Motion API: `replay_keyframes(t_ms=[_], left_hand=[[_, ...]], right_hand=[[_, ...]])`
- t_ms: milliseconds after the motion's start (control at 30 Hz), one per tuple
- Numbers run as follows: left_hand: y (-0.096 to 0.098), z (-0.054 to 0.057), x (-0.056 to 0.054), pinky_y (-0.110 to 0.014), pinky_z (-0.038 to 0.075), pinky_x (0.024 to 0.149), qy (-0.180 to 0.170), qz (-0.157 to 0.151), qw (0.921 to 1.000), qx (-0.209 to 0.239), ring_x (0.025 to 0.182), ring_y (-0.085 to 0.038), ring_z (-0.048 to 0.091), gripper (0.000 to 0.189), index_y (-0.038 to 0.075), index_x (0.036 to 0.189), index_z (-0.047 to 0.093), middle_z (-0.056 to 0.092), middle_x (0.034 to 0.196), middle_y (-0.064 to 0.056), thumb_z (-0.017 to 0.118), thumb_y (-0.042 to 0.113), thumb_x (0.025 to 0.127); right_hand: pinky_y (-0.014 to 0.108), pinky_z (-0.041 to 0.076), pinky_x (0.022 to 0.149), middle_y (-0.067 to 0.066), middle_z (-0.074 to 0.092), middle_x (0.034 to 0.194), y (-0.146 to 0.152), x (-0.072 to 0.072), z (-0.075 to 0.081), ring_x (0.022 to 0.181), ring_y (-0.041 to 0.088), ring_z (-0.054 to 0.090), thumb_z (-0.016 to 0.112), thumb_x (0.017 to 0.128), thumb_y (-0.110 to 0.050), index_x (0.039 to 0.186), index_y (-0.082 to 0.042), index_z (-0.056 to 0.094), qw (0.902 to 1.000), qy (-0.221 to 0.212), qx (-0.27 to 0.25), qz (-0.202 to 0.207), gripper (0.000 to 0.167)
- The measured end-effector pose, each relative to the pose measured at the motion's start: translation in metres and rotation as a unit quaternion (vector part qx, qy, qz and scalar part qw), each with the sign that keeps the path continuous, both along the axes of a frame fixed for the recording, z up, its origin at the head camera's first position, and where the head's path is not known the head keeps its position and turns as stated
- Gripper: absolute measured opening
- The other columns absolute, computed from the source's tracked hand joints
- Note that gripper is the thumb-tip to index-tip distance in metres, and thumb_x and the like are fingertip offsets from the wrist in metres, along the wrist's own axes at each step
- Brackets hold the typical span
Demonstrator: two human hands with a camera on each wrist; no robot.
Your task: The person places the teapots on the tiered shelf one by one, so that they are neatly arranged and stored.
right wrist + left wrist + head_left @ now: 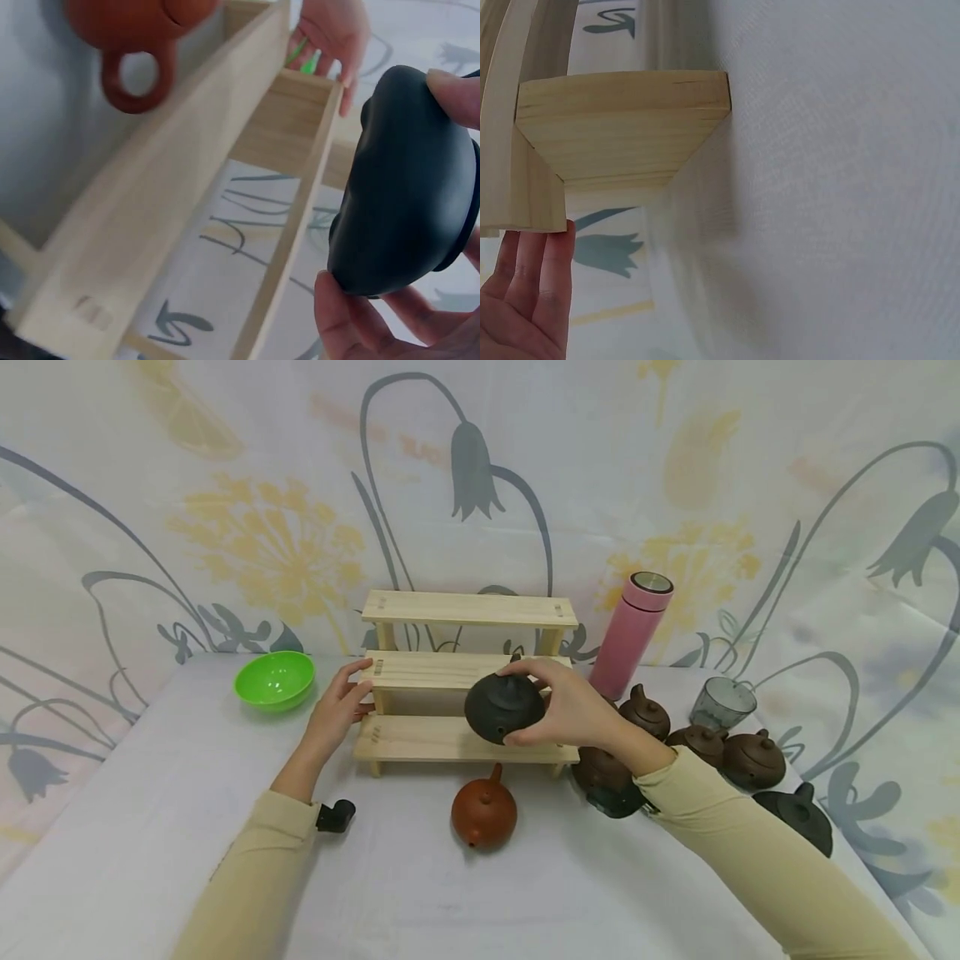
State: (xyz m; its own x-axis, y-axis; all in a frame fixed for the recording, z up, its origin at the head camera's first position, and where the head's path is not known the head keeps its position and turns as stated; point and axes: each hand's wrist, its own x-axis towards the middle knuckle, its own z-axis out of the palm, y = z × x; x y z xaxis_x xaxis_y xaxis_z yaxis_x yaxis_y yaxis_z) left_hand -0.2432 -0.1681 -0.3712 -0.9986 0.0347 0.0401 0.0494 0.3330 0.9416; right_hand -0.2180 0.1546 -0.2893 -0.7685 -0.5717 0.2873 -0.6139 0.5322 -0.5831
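My right hand [570, 703] grips a black teapot [501, 710] by its sides, in front of the middle and lower boards of a three-tier wooden shelf [420, 739]. In the right wrist view the same teapot [409, 187] shows its dark underside, with fingers and thumb round its edge. At the shelf's left end my left hand [341, 703] touches the middle board with its fingertips. Nearly straight fingers [555, 277] meet the board's end in the left wrist view. A reddish-brown teapot [483, 814] stands on the table before the shelf.
Right of the shelf, several dark teapots [753, 760] crowd together near a clear glass [722, 703] and a pink thermos [632, 635]. At left sit a green bowl [275, 681] and a small black object [337, 816]. A floral cloth [300, 543] hangs behind.
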Motion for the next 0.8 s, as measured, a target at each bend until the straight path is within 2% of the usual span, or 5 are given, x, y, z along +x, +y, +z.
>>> replay_keyframes(t_ms=[133, 333, 633, 800], left_hand=[[0.0, 0.001, 0.001, -0.049, 0.042, 0.093, 0.001, 0.003, 1.0, -0.002, 0.108, -0.04, 0.054, 0.05, 0.022, 0.145, 0.031, 0.046, 0.129, -0.023, 0.04, 0.041, 0.099], [0.002, 0.002, 0.002, -0.049, 0.043, 0.092, 0.0, 0.013, 0.9999, -0.006, 0.106, -0.039, 0.056, 0.049, 0.024, 0.144, 0.033, 0.047, 0.128, -0.022, 0.04, 0.041, 0.098], [0.002, 0.0, 0.002, -0.048, 0.043, 0.092, -0.007, 0.027, 0.9996, -0.008, 0.104, -0.039, 0.057, 0.048, 0.024, 0.143, 0.034, 0.049, 0.125, -0.022, 0.039, 0.041, 0.098], [0.004, -0.001, 0.0, -0.047, 0.044, 0.092, 0.0, 0.026, 0.9997, -0.005, 0.104, -0.038, 0.058, 0.048, 0.023, 0.143, 0.035, 0.05, 0.125, -0.022, 0.041, 0.04, 0.098]], right_hand=[[0.037, 0.047, 0.085, 0.004, 0.054, 0.119, -0.013, -0.013, 0.008, 0.106, 0.019, 0.051, 0.086, 0.061, -0.026, 0.125, -0.013, 0.055, 0.9997, 0.022, -0.004, 0.003, 0.072], [0.037, 0.048, 0.081, 0.006, 0.055, 0.117, -0.035, -0.027, 0.021, 0.098, 0.021, 0.054, 0.085, 0.062, -0.024, 0.125, -0.012, 0.055, 0.999, 0.039, -0.019, 0.004, 0.071], [0.035, 0.049, 0.081, 0.006, 0.052, 0.125, -0.058, -0.053, 0.028, 0.099, 0.024, 0.056, 0.084, 0.064, -0.023, 0.128, -0.015, 0.054, 0.9977, 0.023, -0.054, -0.032, 0.071], [0.033, 0.047, 0.085, 0.006, 0.052, 0.126, -0.069, -0.071, 0.03, 0.106, 0.023, 0.053, 0.083, 0.065, -0.022, 0.129, -0.015, 0.054, 0.9981, 0.022, -0.052, -0.026, 0.071]])
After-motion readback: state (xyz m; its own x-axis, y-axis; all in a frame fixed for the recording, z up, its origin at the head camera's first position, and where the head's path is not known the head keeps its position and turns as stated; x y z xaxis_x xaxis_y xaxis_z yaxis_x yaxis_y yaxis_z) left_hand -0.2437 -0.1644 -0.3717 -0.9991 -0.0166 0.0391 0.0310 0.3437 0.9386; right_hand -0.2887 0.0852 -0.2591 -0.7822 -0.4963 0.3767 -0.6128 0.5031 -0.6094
